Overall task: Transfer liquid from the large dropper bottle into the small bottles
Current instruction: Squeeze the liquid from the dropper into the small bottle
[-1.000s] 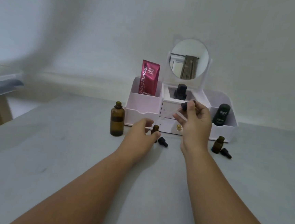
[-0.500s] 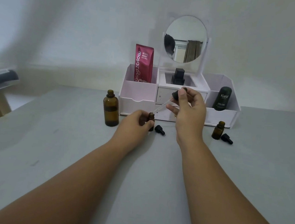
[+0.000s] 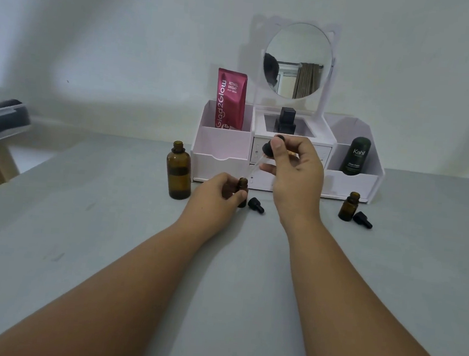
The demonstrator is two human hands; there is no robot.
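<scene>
Left hand: the left hand [image 3: 215, 193] is curled round a small bottle [image 3: 243, 185], which is held upright on the table.
Right hand: the dropper [image 3: 268, 150] is pinched at its black bulb by the right hand [image 3: 298, 177].
Dropper to bottle: the glass tube is slanted down from 1 o'clock towards the open mouth. Whether the tip is inside cannot be told.
Large dropper bottle: the large dropper bottle [image 3: 178, 173] is stood uncapped at 9 o'clock of the left hand, apart from it.
Others: a cap [image 3: 256, 205] is laid at 4 o'clock of the held bottle. A second small bottle [image 3: 349, 206] is stood open at 3 o'clock of the right hand.
Surface: a grey table [image 3: 109, 238] is backed at 12 o'clock by a white organiser [image 3: 221, 154] with a mirror [image 3: 297, 61], against a pale wall.
Change: a second ago the bottle was only being reached; it is now grasped, and the dropper is brought lower.
</scene>
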